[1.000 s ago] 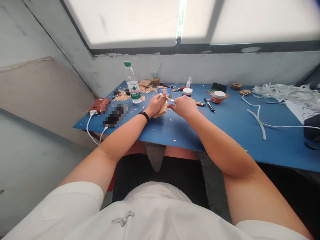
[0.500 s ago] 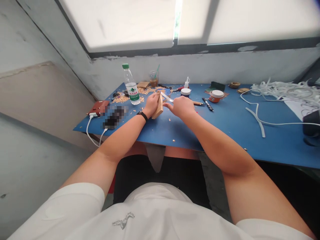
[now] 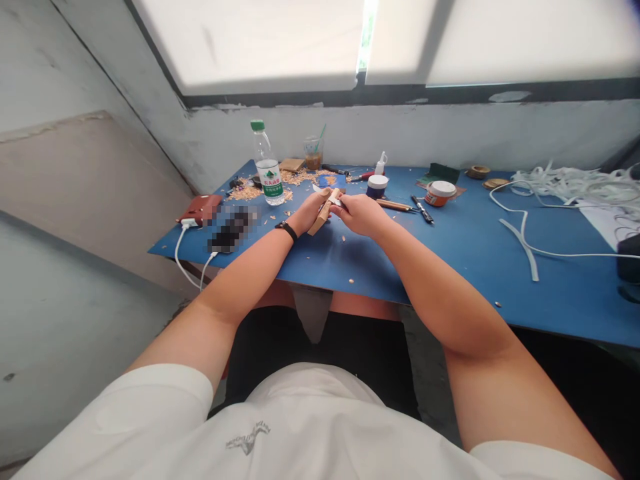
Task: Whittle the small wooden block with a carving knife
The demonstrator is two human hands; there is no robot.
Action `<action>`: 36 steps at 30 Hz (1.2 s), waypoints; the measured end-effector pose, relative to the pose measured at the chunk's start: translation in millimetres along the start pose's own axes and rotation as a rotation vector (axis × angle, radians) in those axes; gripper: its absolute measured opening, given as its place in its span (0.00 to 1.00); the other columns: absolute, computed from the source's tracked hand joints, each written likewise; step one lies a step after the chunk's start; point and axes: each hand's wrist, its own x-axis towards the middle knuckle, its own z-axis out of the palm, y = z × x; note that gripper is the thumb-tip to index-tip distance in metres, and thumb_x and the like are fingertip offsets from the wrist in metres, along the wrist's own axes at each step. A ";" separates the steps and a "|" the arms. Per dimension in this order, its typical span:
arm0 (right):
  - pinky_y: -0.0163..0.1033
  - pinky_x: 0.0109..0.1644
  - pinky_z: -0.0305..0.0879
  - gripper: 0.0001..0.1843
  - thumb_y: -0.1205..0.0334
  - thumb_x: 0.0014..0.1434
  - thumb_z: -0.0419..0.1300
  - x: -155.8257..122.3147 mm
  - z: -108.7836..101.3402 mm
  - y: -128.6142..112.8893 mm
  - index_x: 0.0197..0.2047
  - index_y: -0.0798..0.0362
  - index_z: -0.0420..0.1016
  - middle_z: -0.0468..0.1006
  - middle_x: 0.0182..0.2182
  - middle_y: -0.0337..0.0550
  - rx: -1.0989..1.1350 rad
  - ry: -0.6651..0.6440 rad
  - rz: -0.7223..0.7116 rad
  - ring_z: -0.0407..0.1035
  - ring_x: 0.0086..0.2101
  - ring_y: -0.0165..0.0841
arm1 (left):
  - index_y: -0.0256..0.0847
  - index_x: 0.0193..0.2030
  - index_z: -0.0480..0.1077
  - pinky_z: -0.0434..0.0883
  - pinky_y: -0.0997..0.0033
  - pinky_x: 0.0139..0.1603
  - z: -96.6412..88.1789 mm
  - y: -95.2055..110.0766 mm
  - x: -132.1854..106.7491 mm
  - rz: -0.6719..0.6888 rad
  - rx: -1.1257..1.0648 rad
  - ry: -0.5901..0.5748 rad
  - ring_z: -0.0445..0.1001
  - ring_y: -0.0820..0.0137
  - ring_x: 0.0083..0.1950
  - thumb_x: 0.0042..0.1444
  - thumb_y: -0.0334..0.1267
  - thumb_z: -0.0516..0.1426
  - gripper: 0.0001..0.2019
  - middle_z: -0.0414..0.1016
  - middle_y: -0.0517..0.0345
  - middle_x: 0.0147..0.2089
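Note:
My left hand is closed around a pale wooden block held upright over the blue table. My right hand is closed on a carving knife whose blade meets the top of the block. The two hands touch at the block. A black band sits on my left wrist. Wood shavings lie scattered behind the hands.
A water bottle, a plastic cup, a glue bottle, two small jars, pencils and tools stand behind. A red case with white cables lies left. White strips and cord lie right.
The knife blade, pointing out past the block half a second ago, has come back onto the block's top. Both hands have drawn closer together.

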 end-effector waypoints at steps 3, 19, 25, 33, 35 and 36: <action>0.47 0.58 0.73 0.29 0.49 0.95 0.51 2.0 1.3 2.8 0.73 0.55 0.91 0.96 0.62 0.62 -0.012 -0.009 0.001 0.89 0.61 0.54 | 0.44 0.47 0.79 0.75 0.66 0.42 -0.9 1.5 -3.8 0.067 0.014 -0.011 0.76 0.70 0.35 0.77 0.68 0.72 0.27 0.79 0.60 0.36; 0.51 0.58 0.77 0.35 0.42 0.95 0.50 2.1 -0.2 3.5 0.72 0.55 0.93 0.97 0.56 0.65 -0.036 -0.029 0.001 0.91 0.59 0.61 | 0.43 0.43 0.81 0.79 0.66 0.49 -0.9 -1.7 -1.5 0.051 0.008 0.017 0.84 0.64 0.42 0.79 0.69 0.70 0.29 0.82 0.56 0.37; 0.50 0.60 0.76 0.32 0.44 0.95 0.53 -0.8 -4.4 -1.8 0.75 0.57 0.91 0.96 0.62 0.67 -0.030 -0.042 0.013 0.90 0.63 0.62 | 0.43 0.38 0.80 0.78 0.65 0.46 -4.3 -7.5 3.2 0.078 0.024 -0.010 0.80 0.65 0.40 0.78 0.71 0.70 0.31 0.80 0.57 0.35; 0.52 0.60 0.76 0.44 0.28 0.94 0.47 3.9 7.0 5.2 0.71 0.54 0.92 0.95 0.57 0.67 -0.027 -0.009 0.068 0.89 0.60 0.64 | 0.42 0.37 0.82 0.72 0.64 0.43 -11.0 -19.9 14.9 0.152 0.069 -0.054 0.77 0.67 0.38 0.76 0.69 0.67 0.30 0.84 0.54 0.36; 0.52 0.59 0.77 0.49 0.23 0.92 0.46 3.1 5.8 2.8 0.71 0.55 0.93 0.95 0.57 0.69 -0.036 -0.008 0.105 0.89 0.59 0.63 | 0.42 0.35 0.81 0.71 0.64 0.42 -8.1 -16.5 13.1 0.156 0.076 -0.044 0.75 0.68 0.36 0.77 0.71 0.67 0.33 0.82 0.55 0.33; 0.52 0.59 0.77 0.50 0.23 0.92 0.46 2.0 4.2 1.0 0.71 0.57 0.93 0.95 0.58 0.70 -0.047 -0.010 0.131 0.90 0.59 0.63 | 0.42 0.34 0.80 0.71 0.64 0.42 -5.8 -13.7 11.5 0.158 0.077 -0.034 0.73 0.68 0.34 0.77 0.72 0.68 0.34 0.80 0.55 0.32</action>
